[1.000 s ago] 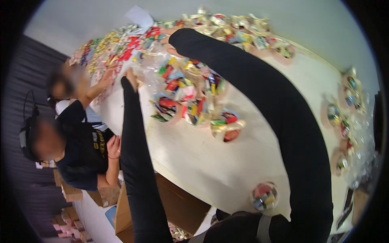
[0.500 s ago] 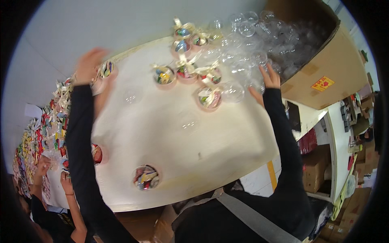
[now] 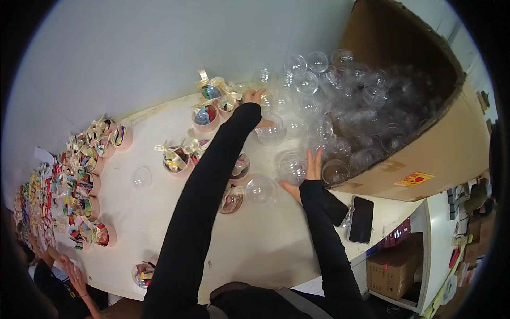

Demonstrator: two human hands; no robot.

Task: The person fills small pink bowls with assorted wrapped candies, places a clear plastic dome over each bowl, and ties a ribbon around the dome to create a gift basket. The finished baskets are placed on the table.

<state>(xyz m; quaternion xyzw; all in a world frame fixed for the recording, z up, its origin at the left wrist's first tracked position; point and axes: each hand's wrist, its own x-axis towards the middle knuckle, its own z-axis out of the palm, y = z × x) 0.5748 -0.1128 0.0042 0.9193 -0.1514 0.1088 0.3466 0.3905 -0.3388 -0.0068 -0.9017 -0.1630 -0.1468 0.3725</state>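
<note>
My left hand (image 3: 258,109) reaches across to the clear plastic domes at the back, thumb and fingers apart, beside a clear dome (image 3: 271,130). My right hand (image 3: 307,174) has its fingers spread at the edge of another clear dome (image 3: 291,166) near the carton. Left of that, a loose clear dome (image 3: 261,190) lies by a round pink box (image 3: 232,201) filled with colourful wrapped pieces. My left sleeve partly hides several such boxes with cream ribbon bows, among them a ribboned box (image 3: 176,161). Whether either palm touches a dome firmly is hard to see.
A large cardboard carton (image 3: 446,143) lies on its side at right, clear domes spilling out. Two dark phones, one a black phone (image 3: 360,219), lie before it. Filled boxes (image 3: 101,175) crowd the left, where another person's hand (image 3: 74,276) shows. A single dome (image 3: 142,177) lies mid-left.
My left hand has swung from the filled boxes at far left over to the clear domes. My right hand stays beside the domes with fingers spread. The whole view has shifted.
</note>
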